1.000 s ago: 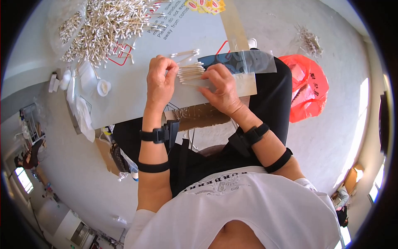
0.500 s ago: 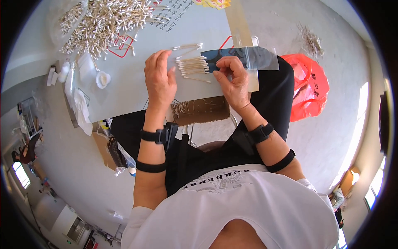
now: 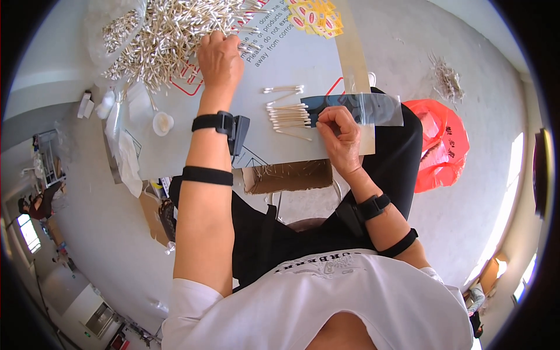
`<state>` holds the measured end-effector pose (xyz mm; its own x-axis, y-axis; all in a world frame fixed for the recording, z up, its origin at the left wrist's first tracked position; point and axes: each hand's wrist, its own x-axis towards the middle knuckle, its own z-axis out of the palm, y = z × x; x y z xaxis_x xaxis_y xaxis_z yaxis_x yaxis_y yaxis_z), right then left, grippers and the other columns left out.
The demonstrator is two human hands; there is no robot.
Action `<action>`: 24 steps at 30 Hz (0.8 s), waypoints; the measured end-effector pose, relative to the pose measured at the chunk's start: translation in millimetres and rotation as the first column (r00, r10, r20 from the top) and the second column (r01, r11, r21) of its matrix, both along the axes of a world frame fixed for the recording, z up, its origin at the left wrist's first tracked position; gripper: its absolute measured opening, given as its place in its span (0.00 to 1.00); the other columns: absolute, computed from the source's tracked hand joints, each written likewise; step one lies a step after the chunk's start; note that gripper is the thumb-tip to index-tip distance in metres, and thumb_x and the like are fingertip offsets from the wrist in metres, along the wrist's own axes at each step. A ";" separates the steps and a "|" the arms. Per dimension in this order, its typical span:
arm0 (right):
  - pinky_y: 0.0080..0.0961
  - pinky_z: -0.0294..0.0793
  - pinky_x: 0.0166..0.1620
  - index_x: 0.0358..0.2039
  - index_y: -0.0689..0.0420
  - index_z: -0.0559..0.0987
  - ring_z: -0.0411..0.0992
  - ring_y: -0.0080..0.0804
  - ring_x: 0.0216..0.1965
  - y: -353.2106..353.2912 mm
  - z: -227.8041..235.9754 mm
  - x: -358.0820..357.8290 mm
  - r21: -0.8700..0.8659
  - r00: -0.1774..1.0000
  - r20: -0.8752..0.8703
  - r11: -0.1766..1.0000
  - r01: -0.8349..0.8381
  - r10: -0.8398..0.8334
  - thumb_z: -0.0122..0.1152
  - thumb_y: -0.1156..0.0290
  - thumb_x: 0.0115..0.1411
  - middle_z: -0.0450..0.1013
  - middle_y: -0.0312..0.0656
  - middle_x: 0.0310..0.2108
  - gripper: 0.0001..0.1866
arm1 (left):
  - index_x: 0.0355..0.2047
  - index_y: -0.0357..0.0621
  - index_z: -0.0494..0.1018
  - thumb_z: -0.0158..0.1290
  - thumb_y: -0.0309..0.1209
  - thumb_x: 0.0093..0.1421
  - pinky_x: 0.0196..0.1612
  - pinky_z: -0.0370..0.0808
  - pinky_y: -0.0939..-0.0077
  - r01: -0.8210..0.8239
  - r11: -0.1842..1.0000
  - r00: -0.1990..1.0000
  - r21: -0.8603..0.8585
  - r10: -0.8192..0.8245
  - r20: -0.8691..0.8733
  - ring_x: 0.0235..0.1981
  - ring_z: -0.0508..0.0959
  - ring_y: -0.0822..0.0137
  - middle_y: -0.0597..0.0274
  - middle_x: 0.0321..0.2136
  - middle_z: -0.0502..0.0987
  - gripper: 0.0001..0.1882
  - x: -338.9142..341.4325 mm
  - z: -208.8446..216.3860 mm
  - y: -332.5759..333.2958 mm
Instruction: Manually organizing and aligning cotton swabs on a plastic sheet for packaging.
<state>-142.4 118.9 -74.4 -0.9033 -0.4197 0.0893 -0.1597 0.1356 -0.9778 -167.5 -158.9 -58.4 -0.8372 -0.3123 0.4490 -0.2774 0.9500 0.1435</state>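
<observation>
My left hand [image 3: 220,63] reaches down at the near right edge of a big heap of cotton swabs [image 3: 157,44]. Its fingertips are hidden beneath the back of the hand, so its grip does not show. Over the right part of the table, my right hand [image 3: 341,135] has thumb and forefinger pinched at the near edge of a dark, partly clear plastic pouch [image 3: 350,102]. A row of cotton swabs [image 3: 290,116] lies side by side at the pouch's left end. A few loose swabs [image 3: 283,89] lie just beyond that row.
Yellow-and-white labels [image 3: 318,17] lie at the table's far side. A small white cup [image 3: 163,123] stands at the left, near clear plastic film [image 3: 129,160]. Below the table edge sits an open cardboard box [image 3: 289,177] with swabs inside. A red plastic bag [image 3: 440,146] is at the right.
My left hand has moved from beside the swab row up and left to the heap. The right hand remains at the pouch. The whole view has shifted, showing more yellow labels.
</observation>
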 end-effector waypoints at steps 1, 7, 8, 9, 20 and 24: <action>0.16 0.67 0.30 0.28 0.61 0.71 0.65 0.20 0.26 -0.5 0.6 -0.5 0.000 1.000 0.001 1.000 0.000 0.000 0.57 0.87 0.50 0.67 0.36 0.30 0.07 | 0.25 0.46 0.77 0.56 0.24 0.46 0.41 0.68 0.62 0.040 0.999 0.997 -0.028 -0.038 0.062 0.38 0.70 0.56 0.60 0.29 0.73 0.04 -3.9 0.6 -3.7; 0.16 0.67 0.30 0.28 0.61 0.72 0.65 0.20 0.26 -2.0 -1.0 -1.1 -0.008 1.000 0.010 1.000 0.005 -0.005 0.57 0.87 0.50 0.68 0.36 0.30 0.07 | 0.23 0.46 0.76 0.55 0.23 0.47 0.39 0.67 0.60 0.120 0.991 0.992 -0.056 -0.118 0.042 0.37 0.70 0.57 0.62 0.29 0.72 0.03 -6.5 -12.1 -0.9; 0.16 0.67 0.30 0.28 0.61 0.72 0.65 0.20 0.26 -3.2 -0.4 -0.9 -0.020 1.000 0.008 1.000 0.000 0.001 0.57 0.87 0.50 0.68 0.36 0.30 0.07 | 0.23 0.45 0.75 0.55 0.23 0.47 0.39 0.66 0.61 0.093 0.994 0.996 -0.055 -0.093 0.006 0.37 0.70 0.57 0.62 0.29 0.72 0.03 -4.7 -14.6 -0.5; 0.17 0.67 0.30 0.28 0.61 0.72 0.66 0.20 0.26 -2.8 -0.6 -1.0 -0.029 1.000 0.008 1.000 -0.002 0.003 0.57 0.86 0.50 0.68 0.36 0.30 0.07 | 0.23 0.45 0.75 0.55 0.23 0.47 0.39 0.66 0.61 0.096 0.994 0.995 -0.053 -0.096 0.006 0.37 0.70 0.57 0.62 0.29 0.72 0.03 -5.0 -12.2 2.5; 0.16 0.68 0.33 0.29 0.62 0.72 0.66 0.19 0.29 -2.5 -2.7 0.8 -0.027 1.000 0.009 1.000 0.002 -0.002 0.57 0.86 0.51 0.68 0.36 0.32 0.06 | 0.25 0.43 0.71 0.52 0.22 0.49 0.37 0.70 0.64 0.372 0.907 0.921 0.195 -0.387 0.043 0.33 0.72 0.56 0.58 0.25 0.72 0.02 2.5 -4.3 59.7; 0.17 0.68 0.36 0.32 0.61 0.73 0.66 0.21 0.33 0.9 -0.4 2.3 -0.021 1.000 0.018 0.999 0.026 -0.026 0.58 0.86 0.51 0.68 0.38 0.37 0.09 | 0.27 0.41 0.69 0.52 0.21 0.52 0.38 0.70 0.62 0.286 0.904 0.943 0.317 -0.325 0.075 0.36 0.72 0.54 0.58 0.28 0.72 0.03 16.8 -5.6 82.5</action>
<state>-140.0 119.8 -74.7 -0.9154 -0.3940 0.0824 -0.1395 0.1185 -0.9831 -150.7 -76.5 -64.0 -0.9553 -0.1352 0.2631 -0.0140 0.9092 0.4161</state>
